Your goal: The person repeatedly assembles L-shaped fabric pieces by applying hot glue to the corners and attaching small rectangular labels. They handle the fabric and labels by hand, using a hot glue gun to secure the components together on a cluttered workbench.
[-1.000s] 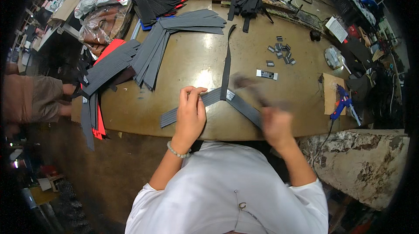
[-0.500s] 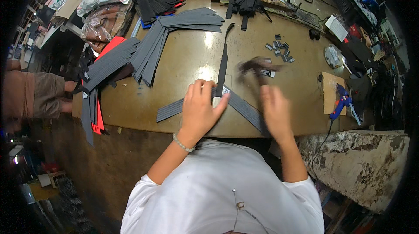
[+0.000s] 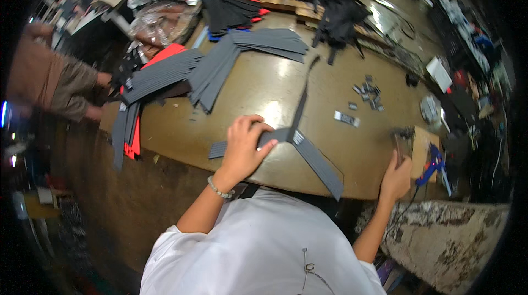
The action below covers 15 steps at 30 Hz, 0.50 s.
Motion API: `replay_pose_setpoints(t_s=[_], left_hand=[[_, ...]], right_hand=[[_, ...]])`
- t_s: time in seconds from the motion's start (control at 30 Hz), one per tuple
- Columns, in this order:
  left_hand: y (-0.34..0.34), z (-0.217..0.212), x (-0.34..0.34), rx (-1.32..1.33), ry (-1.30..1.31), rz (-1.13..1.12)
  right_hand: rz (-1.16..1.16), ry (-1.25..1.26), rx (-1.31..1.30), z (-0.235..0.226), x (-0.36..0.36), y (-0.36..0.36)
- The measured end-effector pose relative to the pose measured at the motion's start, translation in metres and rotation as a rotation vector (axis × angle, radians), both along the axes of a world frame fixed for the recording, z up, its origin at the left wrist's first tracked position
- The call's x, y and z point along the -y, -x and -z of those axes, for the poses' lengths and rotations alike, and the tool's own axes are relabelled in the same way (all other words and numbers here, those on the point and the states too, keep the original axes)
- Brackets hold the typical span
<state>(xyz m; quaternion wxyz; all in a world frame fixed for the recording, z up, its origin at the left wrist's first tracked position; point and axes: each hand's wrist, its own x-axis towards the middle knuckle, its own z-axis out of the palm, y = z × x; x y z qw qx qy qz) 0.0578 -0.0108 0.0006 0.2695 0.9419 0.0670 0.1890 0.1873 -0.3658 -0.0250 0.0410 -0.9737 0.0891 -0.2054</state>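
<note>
Resting left hand (image 3: 245,144) on grey ribbed V-shaped strip (image 3: 315,163) near front edge of brown table (image 3: 258,89), with fingers bent and thumb apart; gripping dark hammer-like tool (image 3: 399,149) in right hand (image 3: 396,178). Likely light, flexible, tough; best pinned flat near the bend. Counting one strip, one tool, one narrow black strap (image 3: 301,105), roughly ten small grey tabs (image 3: 365,97), blurred.

Glossy brown counter (image 3: 258,86) with bright glare (image 3: 272,111), dark brown floor (image 3: 126,201), pale stained slab (image 3: 448,245), bluish light (image 3: 4,113) far left

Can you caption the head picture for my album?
Left hand on a grey strip, right hand holding a hammer near a glue gun.
</note>
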Motion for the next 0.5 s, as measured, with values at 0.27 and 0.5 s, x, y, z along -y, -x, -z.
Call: replay_pose_setpoints(t_s=[0.27,0.5], left_hand=[[-0.053,-0.033,-0.022,0.021,0.029,0.328],[0.013,-0.104,-0.175,0.650,-0.073,-0.355]], right_hand=[[-0.015,0.069,-0.028,-0.004,-0.002,-0.001],[-0.040,0.108,0.027,0.002,0.000,-0.002]])
